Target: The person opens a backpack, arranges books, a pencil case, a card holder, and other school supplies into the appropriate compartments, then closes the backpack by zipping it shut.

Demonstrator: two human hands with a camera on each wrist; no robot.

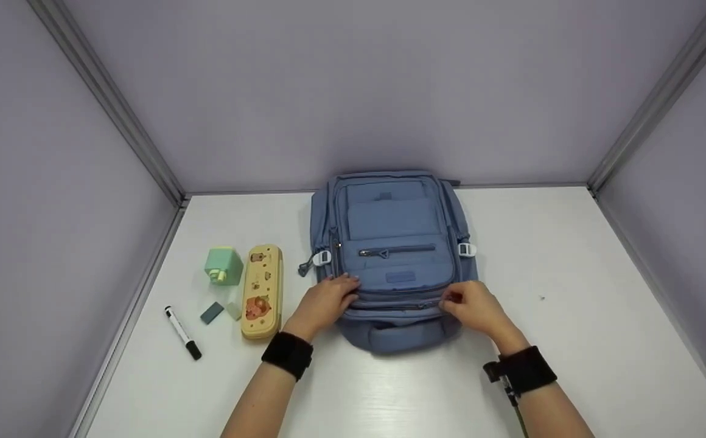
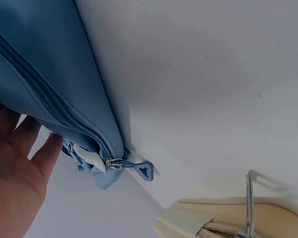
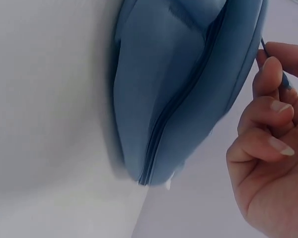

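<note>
Backpack (image 1: 392, 255) lies flat, long axis near-far; its near zipper line runs left-right between left hand (image 1: 327, 302), fingers flat on it, and right hand (image 1: 473, 308), pinching the zipper pull.

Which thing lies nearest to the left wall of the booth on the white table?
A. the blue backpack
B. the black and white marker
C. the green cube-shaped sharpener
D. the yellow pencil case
B: in the head view the marker lies furthest left, close to the wall rail, while the green cube, the pencil case and the backpack lie further right.
</note>
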